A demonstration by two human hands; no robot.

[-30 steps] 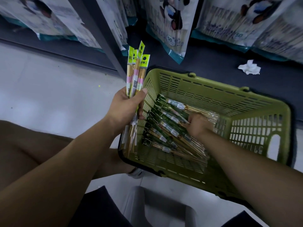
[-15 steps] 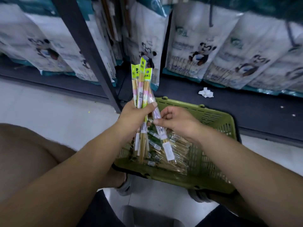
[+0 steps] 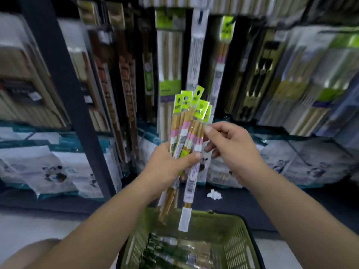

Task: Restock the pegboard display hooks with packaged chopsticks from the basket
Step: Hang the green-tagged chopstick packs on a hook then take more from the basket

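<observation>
Blurred racks of hanging packs (image 3: 171, 61) fill the wall beyond my left hand (image 3: 167, 167), which is clamped round a fanned bunch of chopstick packs (image 3: 186, 133) above the basket (image 3: 237, 241). My right hand (image 3: 231, 144) pinches the rightmost one. I judge that pulling it free could drag slippery neighbours loose and spill them.

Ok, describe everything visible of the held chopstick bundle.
The chopstick bundle is a fan of slim clear packs with holed lime-green hanger tabs, holding tan sticks banded pink and white, plus barcode labels. It stands near upright above the basket. The left hand grips its middle; the right hand pinches one pack near the top.
</observation>
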